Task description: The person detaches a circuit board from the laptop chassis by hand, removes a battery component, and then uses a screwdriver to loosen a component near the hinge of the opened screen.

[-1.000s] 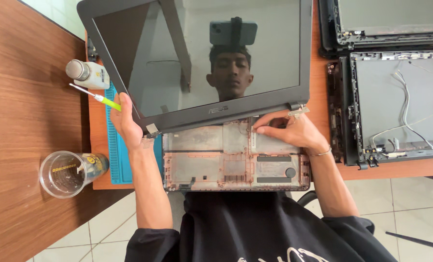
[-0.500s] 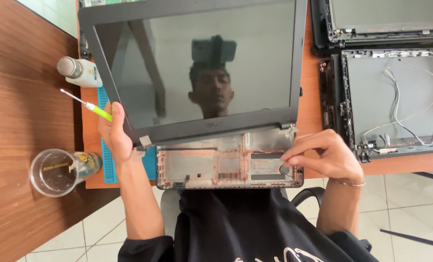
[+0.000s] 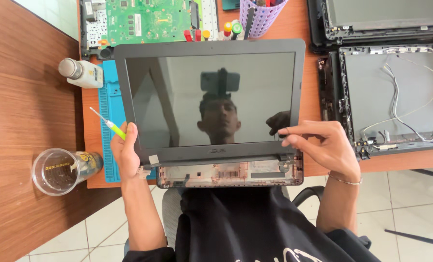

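A dark grey laptop screen panel (image 3: 209, 97), switched off and glossy, lies near the front edge of an orange-brown desk (image 3: 306, 26), joined at its lower edge to a stripped laptop base (image 3: 228, 174) whose bare plastic shell overhangs the desk's front edge above the person's lap. The left hand (image 3: 124, 155) is closed around the panel's lower left corner, thumb on the bezel, and also holds a slim screwdriver with a yellow-green handle (image 3: 110, 125) that points up and left. The right hand (image 3: 323, 145) pinches the panel's right edge near its lower corner, fingers bunched on the frame. Under the panel's left side lies a blue repair mat (image 3: 110, 102). Beside the mat, near the desk's left edge, a small white bottle with a grey cap (image 3: 80, 73) lies on its side. At the front left corner a clear plastic cup (image 3: 58, 171) lies tipped over, partly off the desk onto the darker wooden surface (image 3: 22, 106) beside it; small dark bits show inside, too small to tell. At the back edge are a green circuit board (image 3: 148, 19) and a purple perforated holder (image 3: 262, 17) with tools standing in it; coloured tool handles lie between them. Along the right side, two opened laptop lids (image 3: 396, 92) show bare shells and thin wires.
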